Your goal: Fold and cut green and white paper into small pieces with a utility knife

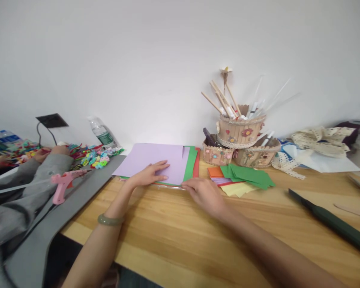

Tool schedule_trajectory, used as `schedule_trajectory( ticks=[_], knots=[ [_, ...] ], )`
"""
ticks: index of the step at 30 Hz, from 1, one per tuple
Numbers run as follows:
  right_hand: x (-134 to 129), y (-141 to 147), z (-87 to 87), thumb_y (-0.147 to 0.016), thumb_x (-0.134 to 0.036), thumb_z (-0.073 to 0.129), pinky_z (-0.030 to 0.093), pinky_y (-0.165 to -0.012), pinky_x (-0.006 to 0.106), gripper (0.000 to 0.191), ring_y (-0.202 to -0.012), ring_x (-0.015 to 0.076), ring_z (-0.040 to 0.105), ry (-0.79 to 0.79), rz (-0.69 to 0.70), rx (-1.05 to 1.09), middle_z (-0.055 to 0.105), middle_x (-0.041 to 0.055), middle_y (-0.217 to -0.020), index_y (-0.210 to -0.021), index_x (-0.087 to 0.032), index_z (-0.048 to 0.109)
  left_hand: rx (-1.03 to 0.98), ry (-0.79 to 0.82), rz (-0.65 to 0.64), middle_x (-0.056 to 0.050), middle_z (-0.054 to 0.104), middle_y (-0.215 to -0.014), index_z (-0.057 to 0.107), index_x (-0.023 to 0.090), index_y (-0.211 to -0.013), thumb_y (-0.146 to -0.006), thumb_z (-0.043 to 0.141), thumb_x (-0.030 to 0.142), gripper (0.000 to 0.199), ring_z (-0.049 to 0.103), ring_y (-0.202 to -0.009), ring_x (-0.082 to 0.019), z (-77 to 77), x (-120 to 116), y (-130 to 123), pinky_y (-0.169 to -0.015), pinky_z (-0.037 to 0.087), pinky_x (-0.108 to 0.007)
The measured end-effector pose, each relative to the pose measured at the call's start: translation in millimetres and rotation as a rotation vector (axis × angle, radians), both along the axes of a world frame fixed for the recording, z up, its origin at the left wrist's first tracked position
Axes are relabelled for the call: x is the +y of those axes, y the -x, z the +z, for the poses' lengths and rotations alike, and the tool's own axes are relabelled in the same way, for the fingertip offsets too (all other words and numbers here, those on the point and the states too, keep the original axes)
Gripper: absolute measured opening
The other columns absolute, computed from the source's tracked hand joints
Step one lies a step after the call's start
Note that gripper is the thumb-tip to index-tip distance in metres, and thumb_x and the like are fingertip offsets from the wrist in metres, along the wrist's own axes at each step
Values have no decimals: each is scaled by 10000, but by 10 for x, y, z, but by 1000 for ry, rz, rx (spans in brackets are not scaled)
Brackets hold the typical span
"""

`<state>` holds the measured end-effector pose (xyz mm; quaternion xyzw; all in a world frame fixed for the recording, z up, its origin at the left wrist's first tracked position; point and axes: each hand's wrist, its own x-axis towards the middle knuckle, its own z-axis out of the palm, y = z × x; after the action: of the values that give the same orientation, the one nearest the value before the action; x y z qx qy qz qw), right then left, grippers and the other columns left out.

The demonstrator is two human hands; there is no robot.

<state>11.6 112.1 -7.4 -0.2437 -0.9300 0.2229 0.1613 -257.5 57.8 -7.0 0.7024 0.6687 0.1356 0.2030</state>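
Note:
A purple sheet of paper [156, 158] lies on top of a stack against the wall, with green paper [192, 164] and red paper [197, 166] showing along its right side. My left hand [151, 173], with a green bangle [110, 220] on the wrist, rests flat on the purple sheet, fingers apart. At the sheet's lower right corner, my right hand [205, 195] has its fingers pressed together on the paper's edge. Small cut pieces of green paper [252, 176], orange paper [215, 172] and yellow paper [238, 189] lie loosely just beyond that hand.
Decorated wooden baskets [241, 130] hold sticks and pens. Lace ribbon [321, 140] and a dark green cutter-like tool [333, 224] lie right. Leftward are a pink glue gun [61, 186], colourful trinkets [97, 157], a tilted bottle [103, 134] and another person's grey sleeves [48, 180].

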Motion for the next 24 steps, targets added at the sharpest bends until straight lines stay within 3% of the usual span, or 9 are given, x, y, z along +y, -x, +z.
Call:
schedule_trajectory(
  ticks=[5,10,15,18,24],
  knots=[
    [76,10,89,-909,-377,551,522,-775,372,264,-881,157,611,219,-59,66,630,55,-1063,-1069,-176,609,-3,12,3,-73,227,-1568,402,236,-1430,-876,461,629,682,206,-1441,-268,6,-19,17,-1163,149,-441],
    [133,-58,341,-853,-334,610,515,-696,299,189,-742,145,638,429,44,225,684,15,-786,-822,-154,661,-1,27,0,-80,217,-1571,380,197,-1443,-894,431,606,686,209,-1442,-240,48,-40,27,-1169,136,-418],
    [-263,-333,494,-818,-351,624,505,-691,256,168,-755,143,662,524,149,385,727,10,-809,-769,-200,678,8,36,-22,-71,230,-1568,379,209,-1443,-899,407,622,684,218,-1439,-238,66,-41,29,-1170,138,-418],
    [-616,-562,448,-823,-281,630,504,-729,225,134,-776,123,673,534,227,409,733,6,-807,-718,-210,675,4,39,-56,-78,240,-1564,380,201,-1443,-873,427,655,730,216,-1440,-243,53,-37,37,-1173,125,-407],
    [-992,-1158,119,-890,-360,566,513,-807,211,189,-891,142,682,542,330,404,741,42,-892,-899,-253,722,-2,40,-65,-89,246,-1559,394,188,-1436,-825,497,665,782,234,-1433,-260,44,-46,48,-1172,147,-402]
  ],
)
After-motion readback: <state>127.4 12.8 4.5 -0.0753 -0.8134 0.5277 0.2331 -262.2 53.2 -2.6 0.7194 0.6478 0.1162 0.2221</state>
